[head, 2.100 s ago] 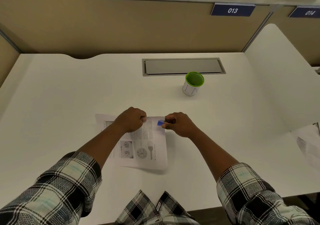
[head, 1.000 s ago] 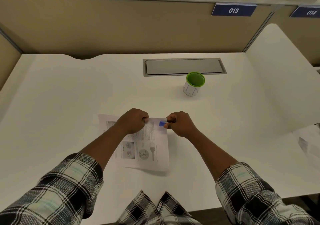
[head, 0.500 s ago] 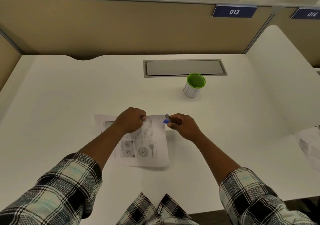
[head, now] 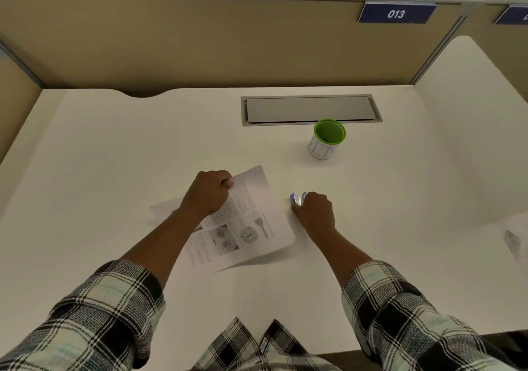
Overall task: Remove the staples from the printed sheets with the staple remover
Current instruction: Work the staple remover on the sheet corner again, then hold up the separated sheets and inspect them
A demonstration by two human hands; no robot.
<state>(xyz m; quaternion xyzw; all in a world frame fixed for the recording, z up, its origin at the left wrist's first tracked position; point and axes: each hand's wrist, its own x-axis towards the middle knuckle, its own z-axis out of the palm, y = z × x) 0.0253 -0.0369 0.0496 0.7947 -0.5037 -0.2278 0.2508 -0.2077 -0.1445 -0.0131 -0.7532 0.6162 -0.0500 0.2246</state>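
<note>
Printed sheets [head: 251,222] with text and pictures lie in the middle of the white desk [head: 114,147], turned at an angle. My left hand [head: 208,193] pinches their upper edge, and the top sheet is lifted off the desk. A second sheet edge [head: 163,209] shows under my left wrist. My right hand [head: 314,212] grips the blue and metal staple remover [head: 297,198] just right of the sheets, clear of the paper. No staple can be made out.
A white cup with a green rim [head: 327,139] stands behind my right hand. A grey cable hatch [head: 310,109] is set into the desk behind it. More paper [head: 517,236] lies at the right edge. Beige partitions enclose the desk.
My right hand has pulled the staple remover away from the sheets' top corner to the right. My left hand has lifted and swung the sheets anticlockwise.
</note>
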